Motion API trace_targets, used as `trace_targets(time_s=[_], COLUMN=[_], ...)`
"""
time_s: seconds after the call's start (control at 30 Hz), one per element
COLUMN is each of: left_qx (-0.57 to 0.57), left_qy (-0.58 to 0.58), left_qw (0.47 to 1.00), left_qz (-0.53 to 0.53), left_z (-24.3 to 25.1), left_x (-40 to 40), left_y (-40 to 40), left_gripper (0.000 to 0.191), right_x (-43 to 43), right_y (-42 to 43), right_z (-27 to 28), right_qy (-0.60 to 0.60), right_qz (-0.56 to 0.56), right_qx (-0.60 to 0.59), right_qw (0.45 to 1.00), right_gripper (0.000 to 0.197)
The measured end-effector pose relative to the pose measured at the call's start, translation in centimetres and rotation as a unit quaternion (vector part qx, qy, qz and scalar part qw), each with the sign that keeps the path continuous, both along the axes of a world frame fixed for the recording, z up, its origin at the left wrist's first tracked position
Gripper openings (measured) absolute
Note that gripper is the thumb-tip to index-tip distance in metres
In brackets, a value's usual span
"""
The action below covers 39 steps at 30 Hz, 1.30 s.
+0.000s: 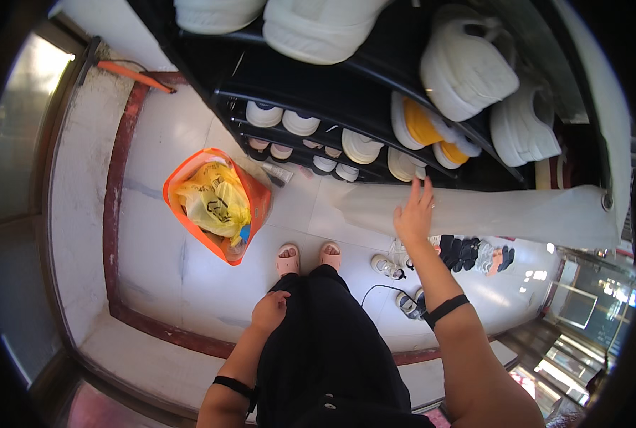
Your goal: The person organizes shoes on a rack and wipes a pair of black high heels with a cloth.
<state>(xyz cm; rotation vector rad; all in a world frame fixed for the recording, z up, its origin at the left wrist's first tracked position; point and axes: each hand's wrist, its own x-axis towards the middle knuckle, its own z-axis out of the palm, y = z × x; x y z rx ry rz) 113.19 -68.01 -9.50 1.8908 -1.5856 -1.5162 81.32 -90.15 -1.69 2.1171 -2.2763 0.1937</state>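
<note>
My right hand (415, 216) reaches forward over the edge of a pale translucent cover (489, 211). Its fingertips lie at the toe of a white shoe (402, 165) on a low shelf; whether they touch it, I cannot tell. Its fingers are slightly apart, and I see nothing held. My left hand (270, 310) hangs by my left thigh, fingers loosely curled, with nothing visible in it. The black shoe rack (318, 80) holds several pale shoes. Among them is a yellow and white shoe (417, 123). Large white sneakers (467, 69) stand on the upper shelves.
An orange bag (259, 187) with yellow plastic bags inside stands on the tiled floor to the front left. A tube (278, 172) lies beside it. Several pairs of shoes (457, 252) and a black cable (382, 286) are on the floor at right. A low ledge (157, 361) runs behind me.
</note>
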Motion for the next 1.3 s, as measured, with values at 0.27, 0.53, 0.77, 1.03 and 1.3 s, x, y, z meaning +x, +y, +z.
trace_targets(time_s=[0.27,0.53,0.77,1.03,1.3], left_qx=[0.018,0.017,0.163,0.189,0.017], left_qy=[-0.055,-0.145,-0.167,-0.176,-0.094], left_qw=[0.991,0.946,0.921,0.903,0.840], left_qz=[-0.122,-0.289,-0.312,-0.345,-0.534], left_z=[1.5,3.5,0.4,2.7,2.6], left_x=[2.2,2.9,1.0,-15.6,-31.6], left_y=[-2.3,-7.7,-9.0,-6.9,-0.6], left_gripper=[0.024,0.028,0.032,0.030,0.026], right_x=[-4.0,-13.1,-11.7,-10.4,-17.5], right_y=[22.8,41.0,44.4,56.6,75.7], right_z=[-2.9,-2.5,-0.4,1.5,-2.9], right_qy=[-0.249,-0.256,-0.421,-0.504,-0.416], right_qz=[0.092,-0.305,-0.385,-0.460,-0.596], right_qx=[0.533,0.442,0.276,0.285,0.290], right_qw=[0.803,0.804,0.773,0.673,0.622], right_gripper=[0.046,0.032,0.033,0.033,0.031])
